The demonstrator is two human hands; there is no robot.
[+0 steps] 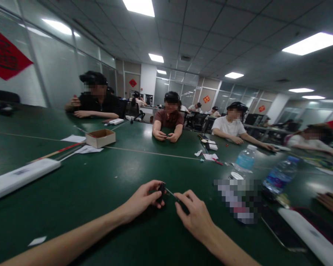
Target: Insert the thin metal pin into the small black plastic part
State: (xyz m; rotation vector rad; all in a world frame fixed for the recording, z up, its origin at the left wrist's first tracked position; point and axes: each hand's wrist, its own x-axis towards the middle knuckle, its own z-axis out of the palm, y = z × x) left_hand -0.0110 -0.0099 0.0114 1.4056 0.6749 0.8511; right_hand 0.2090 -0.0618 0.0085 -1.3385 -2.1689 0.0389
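A small black part [161, 191] is pinched in the left hand's grip [140, 201]. A thin metal shaft [170, 193] is held in the right hand's closed grip [195, 218] at 6 o'clock, above the green tabletop [80, 184], apparently to keep both pieces aligned.

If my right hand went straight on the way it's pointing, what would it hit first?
Your right hand would probably meet the small black object held in your left hand first, though depth is unclear.

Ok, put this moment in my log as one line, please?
left hand: holds small black object | right hand: at its thin rod | under: green table
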